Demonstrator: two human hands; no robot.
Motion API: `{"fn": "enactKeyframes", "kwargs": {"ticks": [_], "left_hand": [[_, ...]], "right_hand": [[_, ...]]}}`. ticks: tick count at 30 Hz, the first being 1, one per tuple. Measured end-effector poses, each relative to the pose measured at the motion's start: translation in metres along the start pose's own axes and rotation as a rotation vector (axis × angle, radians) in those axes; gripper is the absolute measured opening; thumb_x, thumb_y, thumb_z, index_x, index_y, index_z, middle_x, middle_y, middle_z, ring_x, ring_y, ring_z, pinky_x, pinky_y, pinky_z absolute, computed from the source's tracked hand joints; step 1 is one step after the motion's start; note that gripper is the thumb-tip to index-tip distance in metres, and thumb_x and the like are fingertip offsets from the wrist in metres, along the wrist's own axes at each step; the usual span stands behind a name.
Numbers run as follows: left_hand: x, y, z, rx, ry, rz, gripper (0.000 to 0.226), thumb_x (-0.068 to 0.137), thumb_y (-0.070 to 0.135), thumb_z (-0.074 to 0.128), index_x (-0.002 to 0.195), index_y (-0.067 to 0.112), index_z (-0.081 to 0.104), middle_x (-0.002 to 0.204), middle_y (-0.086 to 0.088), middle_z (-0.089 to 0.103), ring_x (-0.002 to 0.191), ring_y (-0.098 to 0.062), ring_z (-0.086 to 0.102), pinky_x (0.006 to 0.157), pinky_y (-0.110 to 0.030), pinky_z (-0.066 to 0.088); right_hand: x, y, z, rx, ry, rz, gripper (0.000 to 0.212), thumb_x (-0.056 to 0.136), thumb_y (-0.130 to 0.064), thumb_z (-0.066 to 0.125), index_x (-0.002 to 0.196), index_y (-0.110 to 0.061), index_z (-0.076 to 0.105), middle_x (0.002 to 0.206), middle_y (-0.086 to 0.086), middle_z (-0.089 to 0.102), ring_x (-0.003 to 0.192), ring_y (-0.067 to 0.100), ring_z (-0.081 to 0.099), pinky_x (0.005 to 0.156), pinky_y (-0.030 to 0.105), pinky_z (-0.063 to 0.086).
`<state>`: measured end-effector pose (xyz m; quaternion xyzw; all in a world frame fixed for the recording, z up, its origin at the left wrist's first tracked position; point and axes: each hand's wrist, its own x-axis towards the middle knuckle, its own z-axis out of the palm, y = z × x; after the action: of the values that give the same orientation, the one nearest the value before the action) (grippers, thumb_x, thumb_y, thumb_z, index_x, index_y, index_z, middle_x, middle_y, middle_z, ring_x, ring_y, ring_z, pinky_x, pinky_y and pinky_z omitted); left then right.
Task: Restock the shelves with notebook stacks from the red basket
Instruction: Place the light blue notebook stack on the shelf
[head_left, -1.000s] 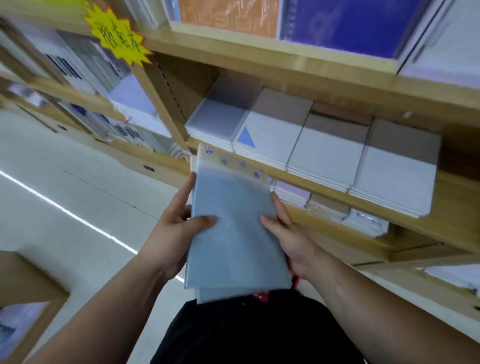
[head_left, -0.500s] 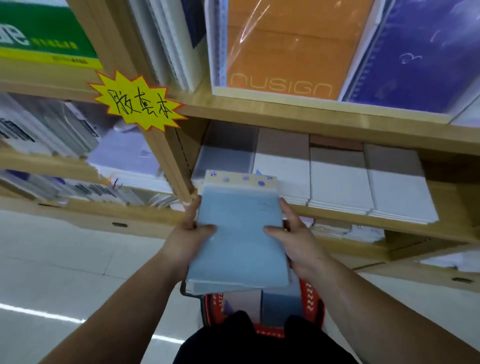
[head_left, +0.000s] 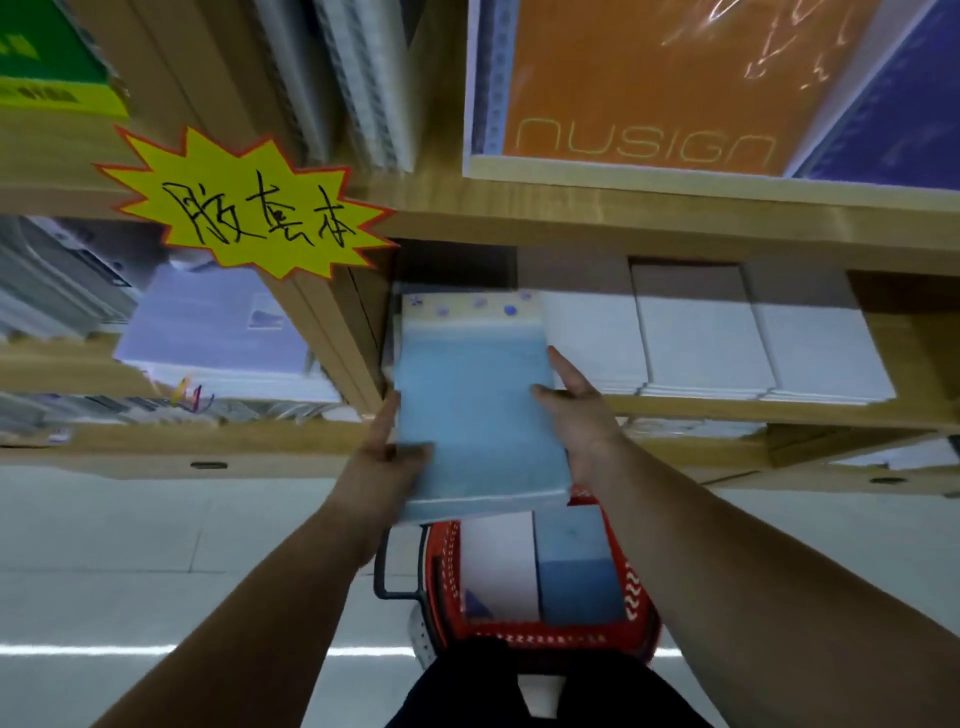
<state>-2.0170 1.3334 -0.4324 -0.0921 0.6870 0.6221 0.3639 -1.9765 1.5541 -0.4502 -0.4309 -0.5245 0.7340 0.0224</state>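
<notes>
Left hand (head_left: 387, 457), right hand (head_left: 576, 410) grip notebook stack (head_left: 472, 410) — white stacks (head_left: 696, 338) just right.

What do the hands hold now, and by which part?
Both hold one blue notebook stack by its long side edges: the left hand near its lower left corner, the right hand midway along the right edge.

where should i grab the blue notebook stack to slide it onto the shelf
Grip the blue notebook stack by its two long edges, near half, one hand from each side, as the left hand and right hand do. It is long and flat, so side pinches probably keep it square, and the dotted far end is free to enter the gap between the divider and the white stacks.
</notes>
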Motion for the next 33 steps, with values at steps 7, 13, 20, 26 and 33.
{"fn": "enactKeyframes", "kwargs": {"ticks": [7,13,20,26,33], "left_hand": [[-0.014,-0.039,0.009,-0.216,0.009,0.009,0.073,0.1,0.002,0.055,0.151,0.05,0.034,0.138,0.005,0.058,0.116,-0.025,0.064,0.074,-0.039,0.061],[-0.016,-0.043,0.012,-0.227,0.078,0.033,0.073,0.099,-0.008,0.047,0.149,0.045,0.04,0.135,0.008,0.06,0.12,-0.025,0.061,0.078,-0.041,0.061],[0.027,0.013,0.008,-0.215,0.217,0.039,0.06,0.098,-0.005,0.05,0.143,0.034,0.047,0.132,-0.001,0.058,0.108,-0.03,0.064,0.078,-0.052,0.062],[0.019,-0.008,0.032,-0.198,0.302,-0.029,0.053,0.105,0.018,0.051,0.144,0.052,0.039,0.11,0.013,0.06,0.104,-0.022,0.063,0.087,-0.05,0.058],[0.002,-0.024,0.047,-0.226,0.303,-0.019,0.058,0.108,0.026,0.045,0.156,0.042,0.017,0.107,0.0,0.075,0.089,-0.015,0.077,0.063,-0.025,0.06]], "right_hand": [[0.001,0.011,-0.005,-0.09,-0.077,0.017,0.053,0.103,-0.02,0.057,0.143,-0.054,0.047,0.131,-0.003,0.068,0.108,0.022,0.071,0.095,0.048,0.058],[-0.044,0.03,-0.032,-0.299,-0.269,0.052,0.07,0.106,-0.019,0.051,0.139,-0.075,0.025,0.144,-0.024,0.05,0.123,0.014,0.056,0.098,0.058,0.053],[-0.008,-0.012,0.01,-0.298,-0.164,-0.07,0.066,0.105,-0.008,0.05,0.156,-0.043,0.029,0.123,-0.029,0.051,0.089,-0.011,0.059,0.068,0.0,0.044],[-0.01,0.005,0.014,-0.309,-0.034,-0.066,0.059,0.107,-0.02,0.049,0.153,-0.051,0.03,0.138,-0.012,0.06,0.098,-0.002,0.06,0.081,0.017,0.051],[-0.026,0.035,0.014,-0.174,-0.002,-0.026,0.062,0.106,-0.01,0.049,0.151,-0.05,0.036,0.135,-0.012,0.061,0.097,0.02,0.071,0.091,0.043,0.06]]}}
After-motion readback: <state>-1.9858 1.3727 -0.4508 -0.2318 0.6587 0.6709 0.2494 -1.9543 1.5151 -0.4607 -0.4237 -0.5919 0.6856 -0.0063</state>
